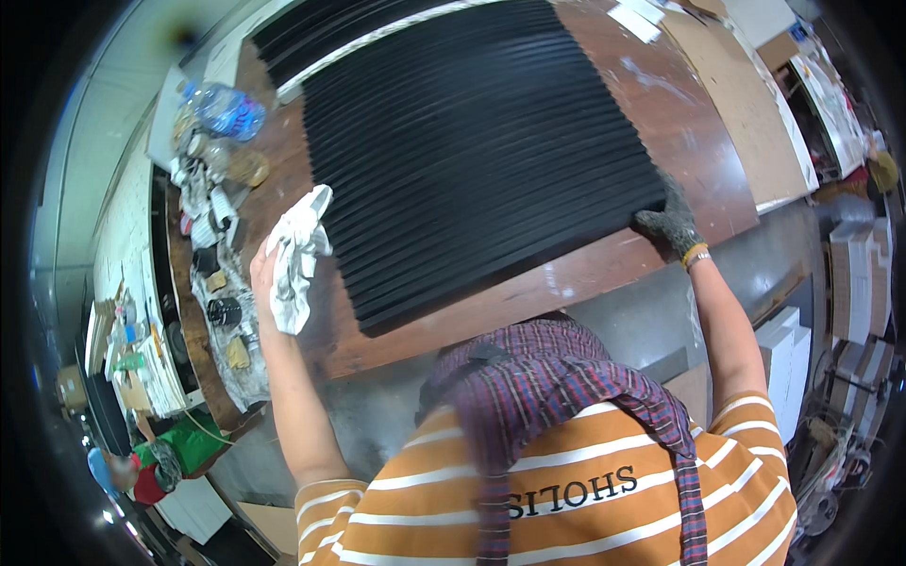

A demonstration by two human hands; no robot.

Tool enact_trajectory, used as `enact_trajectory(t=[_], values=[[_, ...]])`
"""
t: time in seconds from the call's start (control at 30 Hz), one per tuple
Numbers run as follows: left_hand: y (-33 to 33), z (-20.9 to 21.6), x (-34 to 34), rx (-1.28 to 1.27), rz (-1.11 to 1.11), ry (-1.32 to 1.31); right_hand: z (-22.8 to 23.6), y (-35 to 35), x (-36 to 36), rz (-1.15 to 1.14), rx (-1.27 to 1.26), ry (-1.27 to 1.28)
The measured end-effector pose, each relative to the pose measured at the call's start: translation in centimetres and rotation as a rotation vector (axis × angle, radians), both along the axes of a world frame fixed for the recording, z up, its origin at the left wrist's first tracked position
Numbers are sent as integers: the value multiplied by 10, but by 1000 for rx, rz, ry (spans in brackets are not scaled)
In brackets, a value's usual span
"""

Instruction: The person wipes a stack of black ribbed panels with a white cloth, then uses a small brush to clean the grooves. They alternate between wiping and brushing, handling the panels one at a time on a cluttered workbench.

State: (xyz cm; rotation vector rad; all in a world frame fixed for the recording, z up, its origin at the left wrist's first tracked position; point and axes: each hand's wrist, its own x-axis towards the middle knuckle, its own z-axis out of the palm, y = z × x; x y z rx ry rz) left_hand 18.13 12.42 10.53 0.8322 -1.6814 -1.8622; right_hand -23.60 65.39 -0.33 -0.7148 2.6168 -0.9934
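Note:
A large black ribbed panel (481, 141) lies on the brown wooden table (566, 283) in front of me. My left hand (263, 283) is bare and closed on a crumpled white cloth (300, 259), beside the panel's left edge. The cloth hides most of the fingers. In a dark grey knitted glove, my right hand (672, 222) grips the panel's near right corner. Its thumb lies along the near edge and the other fingers are at the right side.
Past the panel, a white strip (377, 38) separates it from another black ribbed piece (293, 42). Plastic bottles (226, 111) and small clutter stand along the table's left side. A cardboard sheet (746, 104) lies at the right. White boxes (783, 358) stand on the floor there.

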Motion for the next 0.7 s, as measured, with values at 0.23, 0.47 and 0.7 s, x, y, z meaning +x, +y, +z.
enact_trajectory(t=[0.23, 0.47, 0.7], values=[[171, 13, -184, -473, -354, 20, -8, 1, -29, 295, -30, 223], [366, -49, -343, -1398, -739, -121, -15, -3, -28, 231, -43, 259], [270, -31, -163, -1498, -574, -363, 0, 0, -24, 267, -20, 251]])
